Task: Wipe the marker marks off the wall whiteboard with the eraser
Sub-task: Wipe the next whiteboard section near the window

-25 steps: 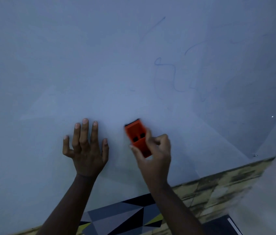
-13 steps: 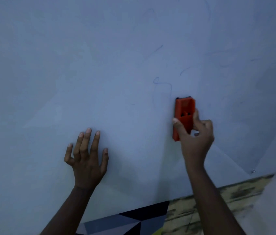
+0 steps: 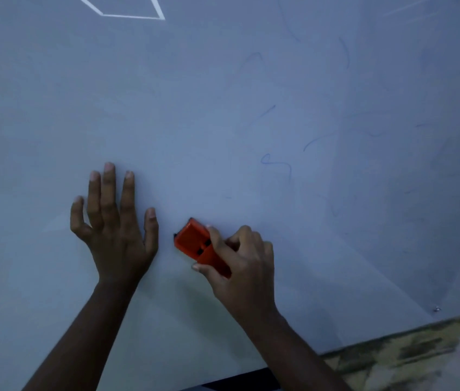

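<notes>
Two hands meet the pale wall whiteboard [image 3: 166, 108]: left hand [image 3: 116, 230] lies flat with fingers spread, right hand [image 3: 240, 263] just beside it grasps the orange plastic eraser [image 3: 195, 244], faint blue marker marks [image 3: 276, 167] above.

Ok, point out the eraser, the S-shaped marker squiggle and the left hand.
eraser [image 3: 192, 239]: head view, on its orange back.
S-shaped marker squiggle [image 3: 276, 164]: head view, on its middle stroke.
left hand [image 3: 116, 232]: head view, on the back of the hand.
</notes>
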